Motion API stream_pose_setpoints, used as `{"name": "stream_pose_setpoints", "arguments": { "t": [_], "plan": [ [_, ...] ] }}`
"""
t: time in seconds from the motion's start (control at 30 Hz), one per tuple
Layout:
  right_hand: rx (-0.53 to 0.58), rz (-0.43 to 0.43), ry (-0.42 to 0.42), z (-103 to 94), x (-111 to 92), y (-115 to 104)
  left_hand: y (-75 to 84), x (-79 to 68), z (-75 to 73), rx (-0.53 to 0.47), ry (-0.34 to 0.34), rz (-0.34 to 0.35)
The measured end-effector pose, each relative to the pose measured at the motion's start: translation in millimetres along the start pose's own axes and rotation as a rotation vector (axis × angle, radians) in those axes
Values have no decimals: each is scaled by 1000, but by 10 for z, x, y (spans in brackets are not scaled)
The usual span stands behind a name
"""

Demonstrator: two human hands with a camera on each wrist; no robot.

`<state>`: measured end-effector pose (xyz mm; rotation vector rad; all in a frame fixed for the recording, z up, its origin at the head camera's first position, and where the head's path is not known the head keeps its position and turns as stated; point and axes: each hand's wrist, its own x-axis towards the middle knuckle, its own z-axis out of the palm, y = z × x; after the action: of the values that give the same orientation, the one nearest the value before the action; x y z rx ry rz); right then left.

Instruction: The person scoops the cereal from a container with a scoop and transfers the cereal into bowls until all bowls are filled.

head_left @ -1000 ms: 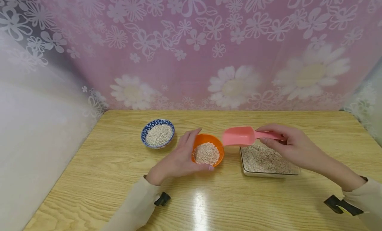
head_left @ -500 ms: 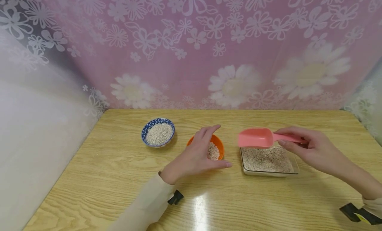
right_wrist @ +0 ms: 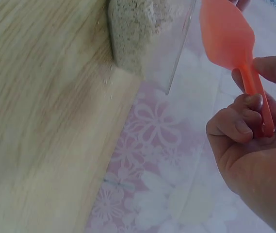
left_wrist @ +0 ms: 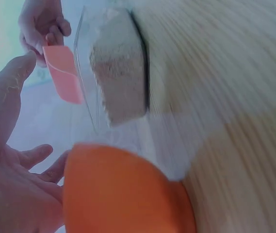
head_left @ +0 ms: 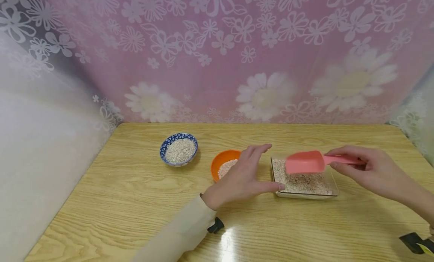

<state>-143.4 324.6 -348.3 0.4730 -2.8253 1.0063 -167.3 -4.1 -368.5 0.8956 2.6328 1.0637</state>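
In the head view my right hand [head_left: 379, 171] grips the handle of a pink scoop [head_left: 305, 162]. The scoop hangs above a clear rectangular container [head_left: 306, 196] that holds oat-like flakes [head_left: 298, 185]. The right wrist view shows fingers curled round the scoop's handle [right_wrist: 254, 90]. My left hand [head_left: 240, 179], thumb and fingers spread, is over the right side of an orange bowl [head_left: 225, 156], partly hiding it. Its thumb tip reaches the container's near left corner; whether it touches, I cannot tell. Pale flakes [head_left: 225, 168] lie in the orange bowl.
A blue-and-white patterned bowl [head_left: 178, 136] with pale flakes stands at the back left of the wooden table [head_left: 135, 201]. A pink floral curtain [head_left: 210, 66] hangs behind the table's far edge.
My left hand has moved right from around the orange bowl towards the container. The right hand has carried the scoop right, from beside the orange bowl to over the container, and slightly lower.
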Motion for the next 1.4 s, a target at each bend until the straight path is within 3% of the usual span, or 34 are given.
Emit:
{"name": "stream_pose_setpoints", "arguments": {
  "t": [0.23,0.43,0.6,0.73,0.97,1.2,1.4],
  "plan": [
    [-129,-21,4,-68,-26,20,140,81,146,59,-11,20],
    [-291,-122,11,-133,11,11,247,128,308,72,-1,4],
    [-378,-247,28,-196,79,9,285,169,458,110,32,-77],
    [-454,-286,9,-234,134,-58,298,204,547,107,39,-172],
    [-584,-232,-167,-298,288,-243,279,266,599,36,9,-292],
    [-645,-133,-348,-363,466,-456,264,298,602,32,-24,-329],
    [-605,-72,-501,-302,528,-553,257,301,597,23,-37,-334]
  ]
}}
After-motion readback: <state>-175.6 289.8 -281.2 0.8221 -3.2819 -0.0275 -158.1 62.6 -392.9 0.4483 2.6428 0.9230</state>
